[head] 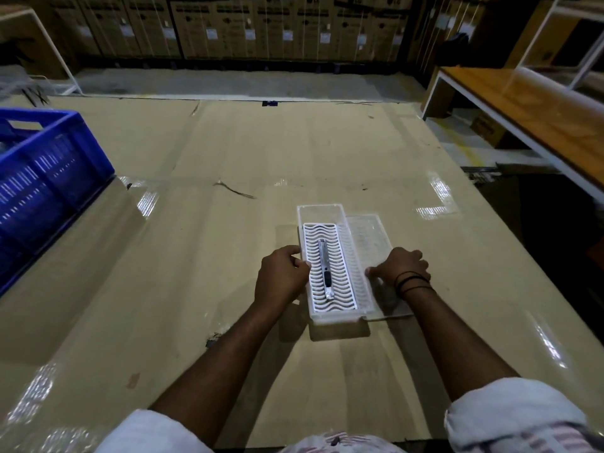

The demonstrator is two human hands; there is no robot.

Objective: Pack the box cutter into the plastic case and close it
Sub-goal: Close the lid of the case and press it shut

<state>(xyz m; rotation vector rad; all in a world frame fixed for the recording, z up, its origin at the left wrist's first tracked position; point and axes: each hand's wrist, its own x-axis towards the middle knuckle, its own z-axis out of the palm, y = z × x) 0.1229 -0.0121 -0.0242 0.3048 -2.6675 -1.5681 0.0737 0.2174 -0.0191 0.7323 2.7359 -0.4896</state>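
A clear plastic case stands open on the cardboard-covered table, with a white wavy grid insert inside it. The silver box cutter lies lengthwise on the insert, its black slider towards me. The clear lid lies flat beside the case on its right. My left hand grips the case's left wall with thumb on the rim. My right hand presses on the lid's near part, fingers curled at its edge.
A blue plastic crate stands at the table's left edge. A wooden bench with a white frame runs along the right. Stacked cardboard boxes line the far wall. Bare cardboard surface lies beyond the case.
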